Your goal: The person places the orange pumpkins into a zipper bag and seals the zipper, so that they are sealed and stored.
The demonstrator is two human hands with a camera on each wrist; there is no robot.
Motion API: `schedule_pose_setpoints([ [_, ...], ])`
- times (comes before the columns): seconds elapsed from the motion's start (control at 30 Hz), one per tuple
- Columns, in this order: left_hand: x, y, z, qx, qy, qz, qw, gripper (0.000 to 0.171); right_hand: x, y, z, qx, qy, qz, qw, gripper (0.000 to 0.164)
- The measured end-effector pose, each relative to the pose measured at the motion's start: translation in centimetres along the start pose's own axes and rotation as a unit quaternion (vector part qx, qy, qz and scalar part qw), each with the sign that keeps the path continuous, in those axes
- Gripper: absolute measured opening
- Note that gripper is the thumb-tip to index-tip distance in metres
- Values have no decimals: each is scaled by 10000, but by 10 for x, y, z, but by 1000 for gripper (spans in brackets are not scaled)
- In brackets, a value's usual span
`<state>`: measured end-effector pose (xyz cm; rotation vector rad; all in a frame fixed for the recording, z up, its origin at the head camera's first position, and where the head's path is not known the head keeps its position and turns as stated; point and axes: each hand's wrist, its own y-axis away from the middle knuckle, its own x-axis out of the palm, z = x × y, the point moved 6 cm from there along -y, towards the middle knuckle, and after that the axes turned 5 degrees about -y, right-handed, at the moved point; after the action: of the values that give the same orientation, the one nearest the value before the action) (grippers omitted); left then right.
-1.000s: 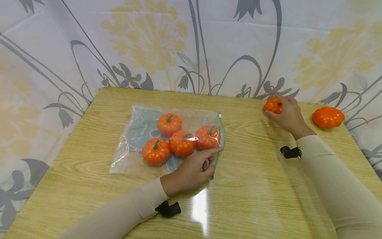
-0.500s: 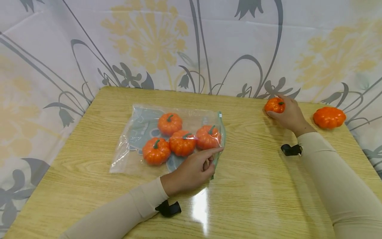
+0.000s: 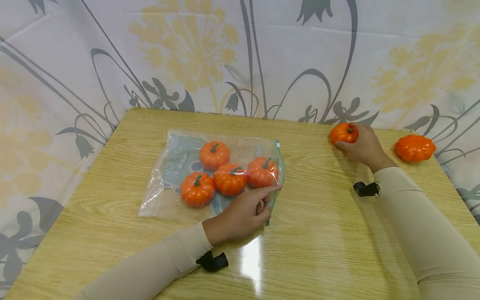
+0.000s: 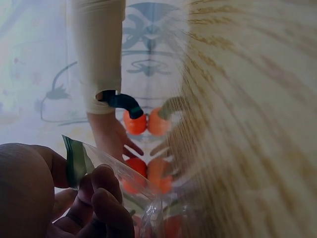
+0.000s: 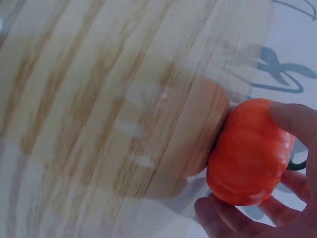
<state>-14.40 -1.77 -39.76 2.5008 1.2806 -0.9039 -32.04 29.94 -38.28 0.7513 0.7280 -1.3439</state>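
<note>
A clear zip bag [image 3: 157, 204] with a green-edged mouth lies flat on the table, and several small orange pumpkins [image 3: 197, 190] with green stems are inside it. My left hand [image 3: 243, 214] holds the bag's mouth edge; its index finger lies along the green strip [image 4: 75, 161] while the other fingers are curled. At the back right, my right hand [image 3: 363, 146] grips another small pumpkin [image 3: 343, 134] between thumb and fingers. In the right wrist view this pumpkin [image 5: 250, 153] appears to touch the tabletop, its green stem partly hidden by the hand.
One more orange pumpkin [image 3: 414, 148] sits to the right of my right hand, near the table's back right corner. A floral-patterned cloth [image 3: 277, 54] hangs behind the wooden table [image 3: 318, 250]. Both wrists carry black camera mounts [image 3: 212, 261].
The pumpkin in my right hand has tilted and shifted very slightly. My left hand and the bag stay where they were; the whole view has drifted a little.
</note>
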Motion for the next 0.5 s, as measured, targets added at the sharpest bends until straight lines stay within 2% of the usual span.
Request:
schedule_pose_setpoints([
  [0.3, -2, 1, -2, 73, -103, -87, 9999, 53, 5, 4, 3, 147, -206, 316, 9992, 85],
  [0.5, -1, 1, -1, 78, -150, -125, 9998, 54, 8, 12, 6, 22, -107, 512, 9986, 85],
])
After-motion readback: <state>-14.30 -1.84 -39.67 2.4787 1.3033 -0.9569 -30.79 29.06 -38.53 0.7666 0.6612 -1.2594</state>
